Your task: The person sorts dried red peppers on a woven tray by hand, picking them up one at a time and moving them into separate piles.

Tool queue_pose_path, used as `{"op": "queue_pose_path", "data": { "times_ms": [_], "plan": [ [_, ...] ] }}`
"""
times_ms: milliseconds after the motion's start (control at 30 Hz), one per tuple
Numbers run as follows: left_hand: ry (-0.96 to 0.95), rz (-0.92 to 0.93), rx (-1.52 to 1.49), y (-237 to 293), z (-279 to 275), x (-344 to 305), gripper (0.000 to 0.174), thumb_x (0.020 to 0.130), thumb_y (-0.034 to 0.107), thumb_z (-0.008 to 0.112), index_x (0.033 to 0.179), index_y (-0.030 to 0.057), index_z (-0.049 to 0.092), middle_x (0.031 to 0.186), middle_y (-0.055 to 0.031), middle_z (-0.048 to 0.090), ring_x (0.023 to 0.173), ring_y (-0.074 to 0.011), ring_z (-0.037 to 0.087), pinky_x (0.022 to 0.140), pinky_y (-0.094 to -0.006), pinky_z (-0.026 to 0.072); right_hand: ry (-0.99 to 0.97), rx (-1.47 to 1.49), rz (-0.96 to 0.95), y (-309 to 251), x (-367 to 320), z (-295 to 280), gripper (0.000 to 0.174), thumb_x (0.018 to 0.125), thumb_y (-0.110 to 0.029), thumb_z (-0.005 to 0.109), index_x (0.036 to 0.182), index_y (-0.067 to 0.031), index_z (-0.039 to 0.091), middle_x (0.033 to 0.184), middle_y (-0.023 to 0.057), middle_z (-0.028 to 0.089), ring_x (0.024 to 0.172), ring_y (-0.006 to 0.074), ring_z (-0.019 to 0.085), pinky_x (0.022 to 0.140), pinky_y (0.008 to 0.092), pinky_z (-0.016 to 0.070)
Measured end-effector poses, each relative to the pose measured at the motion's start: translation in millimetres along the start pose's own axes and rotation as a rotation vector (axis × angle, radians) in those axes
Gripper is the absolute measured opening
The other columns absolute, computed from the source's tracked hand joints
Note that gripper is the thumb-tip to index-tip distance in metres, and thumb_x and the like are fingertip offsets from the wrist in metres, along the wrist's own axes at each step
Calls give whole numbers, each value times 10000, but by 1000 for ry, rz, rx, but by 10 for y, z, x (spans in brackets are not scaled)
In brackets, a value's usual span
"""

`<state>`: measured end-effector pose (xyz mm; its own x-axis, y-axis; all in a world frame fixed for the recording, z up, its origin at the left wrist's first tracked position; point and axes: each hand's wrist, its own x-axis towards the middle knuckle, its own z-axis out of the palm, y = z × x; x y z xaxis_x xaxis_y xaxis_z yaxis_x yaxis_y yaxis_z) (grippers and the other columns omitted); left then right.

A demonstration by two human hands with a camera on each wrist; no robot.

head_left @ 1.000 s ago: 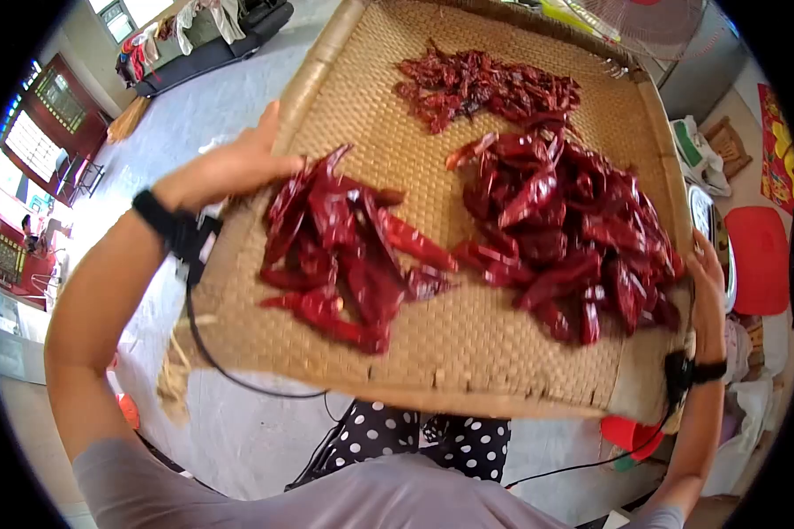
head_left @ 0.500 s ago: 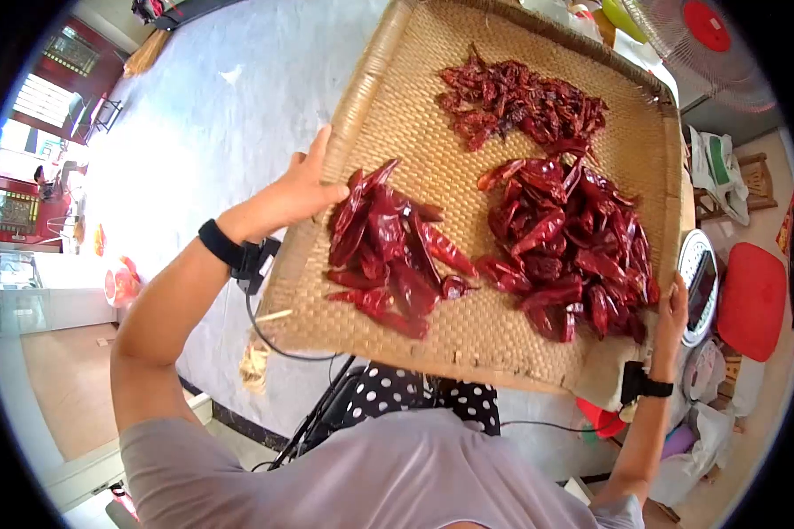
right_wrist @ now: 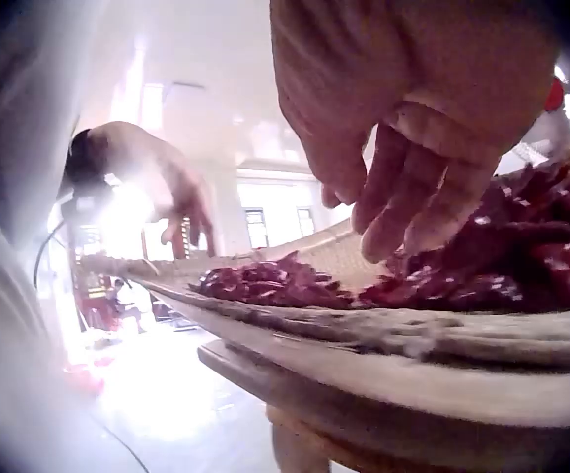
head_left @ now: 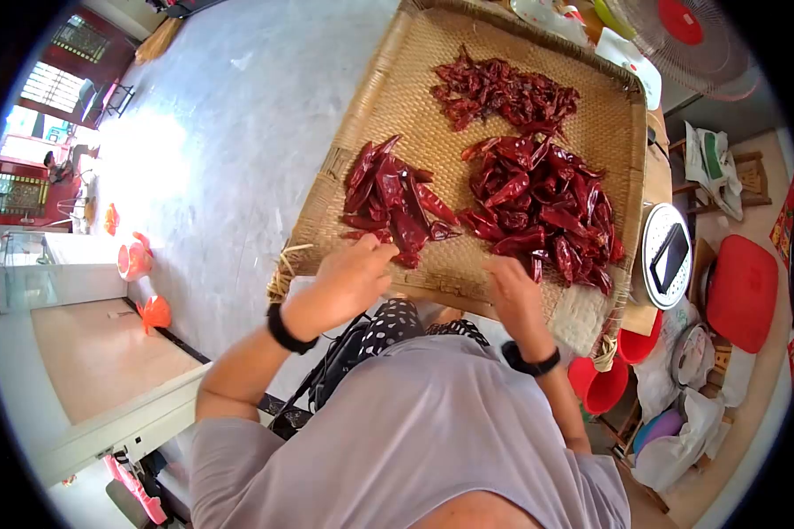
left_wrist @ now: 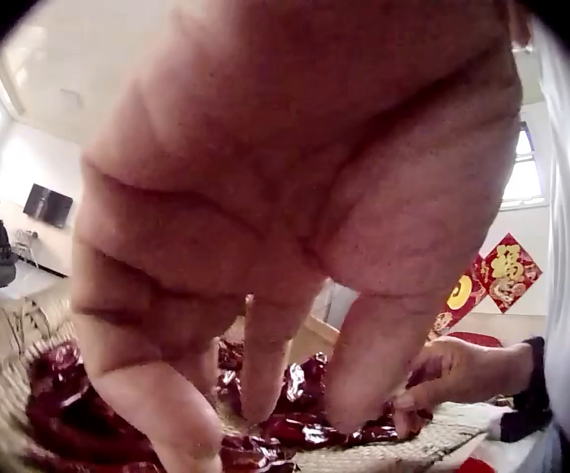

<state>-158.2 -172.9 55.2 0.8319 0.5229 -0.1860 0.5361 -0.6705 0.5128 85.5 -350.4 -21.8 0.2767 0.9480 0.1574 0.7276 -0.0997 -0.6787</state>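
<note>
Room: a pale grey concrete floor (head_left: 220,132) with sun glaring on it; a white stand fan with a red hub (head_left: 684,31) and two red plastic tubs (head_left: 602,385) off to my right.
Surface: a square tray of woven tan bamboo (head_left: 397,79) lies in front of me. The right wrist view shows a wooden edge under it, with the near rim jutting out towards my lap.
Left hand (head_left: 348,282): over the tray's near rim, fingers (left_wrist: 265,365) hanging loose and apart, nothing between them.
Right hand (head_left: 513,295): at the same rim further right, fingers drooping side by side just above the chillies, gripping nothing. I cannot tell whether the tips touch.
Nearest to left: a small heap of long glossy red dried chillies (head_left: 393,203), just beyond my fingertips.
Nearest to right: the big heap of broad dark red chillies (head_left: 543,207), its near edge beside my fingers.
Further out: a heap of small shrivelled dark chillies (head_left: 503,93) at the far side, apart from the other two.
Risk, tipping: my weight on the overhanging rim could lever the tray up and slide everything towards me.
Risk, mixing: a careless sweep could merge the two near heaps, which lie close.
Risk, spill: the frayed near-left corner (head_left: 282,282) could let chillies drop to the floor.
</note>
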Motion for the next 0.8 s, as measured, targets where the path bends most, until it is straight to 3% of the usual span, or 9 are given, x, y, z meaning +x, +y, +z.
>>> {"op": "queue_pose_path", "data": {
  "times_ms": [67,300,433,467,567,600,700,733,800],
  "plan": [
    [191,-4,-2,-30,332,40,287,861,107,603,1136,26,624,1051,-154,575,1018,-366,594,823,-478,506,-80,-5,-45,-101,155,128,256,892,-27,605,1140,-69,654,1170,143,640,1031,364,643,844,409,550],
    [239,-68,100,-102,703,148,289,794,43,680,1082,50,654,1080,-121,545,1029,-340,569,822,-451,510,-164,-5,-10,-267,652,413,448,888,-111,618,1330,-124,545,1340,117,554,1065,367,638,845,438,560],
    [174,-87,139,-39,535,149,245,830,117,693,1072,89,665,1053,-115,555,1000,-345,591,813,-461,510,-272,-93,44,-137,728,555,459,866,-153,662,1315,-159,565,1270,100,577,987,354,658,791,446,560],
    [160,-115,106,-8,460,153,210,868,152,680,1064,82,650,1033,-124,570,977,-351,619,795,-467,514,-156,-39,-24,-111,695,529,413,849,-179,663,1257,-159,603,1114,94,615,900,351,665,758,450,556],
    [164,-214,61,100,210,265,184,900,185,649,1032,63,611,1062,-160,595,938,-393,635,767,-513,520,-65,-56,6,-121,612,265,392,835,-179,684,1221,-168,617,1097,98,622,901,333,668,736,431,556],
    [277,-126,-43,81,146,299,209,943,222,607,1033,36,576,980,-170,629,889,-409,648,748,-513,512,-34,-30,70,-106,609,133,391,834,-184,735,1210,-140,636,1085,94,636,926,316,655,780,405,550],
    [182,-75,-381,-20,65,521,238,964,246,579,1004,13,547,892,-193,638,859,-418,636,729,-481,498,130,-145,261,-63,618,-267,428,812,-112,754,1223,-160,645,1094,111,623,932,305,637,778,382,539],
    [179,-41,-445,3,57,590,244,1009,228,562,982,-13,530,724,-137,583,647,-203,586,628,-348,467,257,-197,267,-26,625,-334,396,835,-117,740,1217,-131,636,1107,111,618,871,284,649,741,376,546],
    [85,-82,-594,132,10,693,245,1004,225,572,998,-18,545,743,-104,597,669,-161,578,627,-334,465,380,-141,278,-66,644,-400,369,869,-119,725,1222,-86,621,1121,114,612,799,234,652,702,346,549]
  ]
}}
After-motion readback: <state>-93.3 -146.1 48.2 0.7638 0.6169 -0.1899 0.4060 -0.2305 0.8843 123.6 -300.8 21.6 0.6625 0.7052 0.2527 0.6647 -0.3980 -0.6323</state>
